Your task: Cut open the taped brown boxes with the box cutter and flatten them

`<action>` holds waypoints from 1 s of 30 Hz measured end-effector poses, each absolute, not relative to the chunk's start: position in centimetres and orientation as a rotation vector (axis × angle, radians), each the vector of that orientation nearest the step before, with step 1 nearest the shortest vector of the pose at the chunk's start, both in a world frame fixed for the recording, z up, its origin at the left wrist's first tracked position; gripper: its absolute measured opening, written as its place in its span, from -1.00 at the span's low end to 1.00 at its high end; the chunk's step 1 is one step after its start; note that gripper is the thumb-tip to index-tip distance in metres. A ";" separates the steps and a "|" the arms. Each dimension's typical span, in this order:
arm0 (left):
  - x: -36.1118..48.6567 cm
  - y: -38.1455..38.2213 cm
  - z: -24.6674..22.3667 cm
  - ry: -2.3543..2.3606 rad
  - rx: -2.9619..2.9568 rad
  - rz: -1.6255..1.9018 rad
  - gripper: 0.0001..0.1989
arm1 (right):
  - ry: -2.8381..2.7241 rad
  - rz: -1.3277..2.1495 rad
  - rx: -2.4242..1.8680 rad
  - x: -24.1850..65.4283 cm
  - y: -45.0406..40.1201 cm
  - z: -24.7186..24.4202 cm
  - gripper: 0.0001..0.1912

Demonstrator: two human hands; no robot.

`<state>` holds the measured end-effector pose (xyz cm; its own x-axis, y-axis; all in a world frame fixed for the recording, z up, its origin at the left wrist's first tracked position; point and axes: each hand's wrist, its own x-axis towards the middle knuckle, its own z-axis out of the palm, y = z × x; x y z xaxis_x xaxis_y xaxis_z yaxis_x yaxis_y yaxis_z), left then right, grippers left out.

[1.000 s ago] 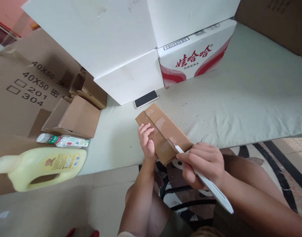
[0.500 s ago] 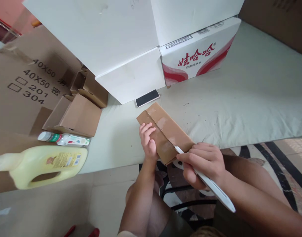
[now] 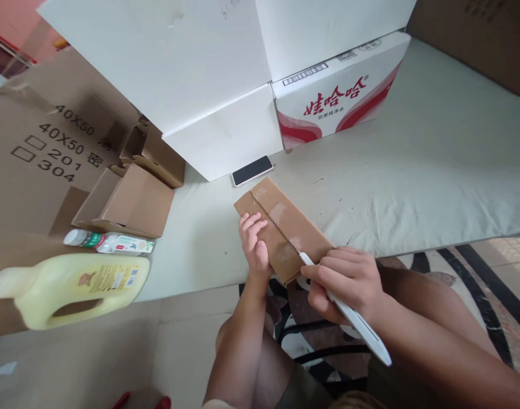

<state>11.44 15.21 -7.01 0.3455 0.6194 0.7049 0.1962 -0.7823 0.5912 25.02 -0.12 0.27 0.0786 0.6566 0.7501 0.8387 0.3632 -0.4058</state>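
A small brown cardboard box is tilted over the near edge of the table, with a seam running along its upper face and shiny tape patches on it. My left hand grips its left side, fingers bent over the top face. In my right hand is a white utility knife, its handle slanting down to the right. The knife's tip touches the seam near the box's lower end. Whether a blade is out cannot be made out.
A phone lies beyond the box, before large white cartons and a red-and-white carton. On the left are open brown boxes, a small bottle and a yellow jug. The pale cloth-covered table extends right.
My right hand and the knife have shifted slightly left, and the knife's rear end has swung left. The box and my left hand stay nearly the same.
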 end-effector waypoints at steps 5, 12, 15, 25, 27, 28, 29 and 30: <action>11.6 15.2 -6.9 0.711 2.231 1.434 -0.57 | -1.715 -0.258 -1.342 25.0 0.0 -0.4 -0.90; 11.6 15.2 -6.9 0.716 2.241 1.426 -0.56 | -1.720 -0.269 -1.349 25.2 0.1 -0.6 -0.89; 11.6 15.2 -6.9 0.689 2.222 1.427 -0.58 | -1.708 -0.277 -1.341 25.2 0.0 -0.6 -0.87; 11.5 15.2 -6.9 0.663 2.210 1.432 -0.59 | -1.689 -0.256 -1.313 25.0 0.1 -0.2 -0.88; 11.4 15.2 -7.0 0.645 2.200 1.430 -0.60 | -1.685 -0.243 -1.309 25.0 0.2 -0.2 -0.87; 11.4 15.2 -7.0 0.644 2.196 1.425 -0.60 | -1.683 -0.236 -1.309 25.0 0.1 -0.1 -0.87; 11.3 15.2 -7.0 0.649 2.196 1.419 -0.61 | -1.681 -0.229 -1.309 25.0 0.1 -0.1 -0.87; 11.3 15.2 -7.0 0.660 2.198 1.413 -0.61 | -1.681 -0.223 -1.310 25.0 0.1 0.0 -0.87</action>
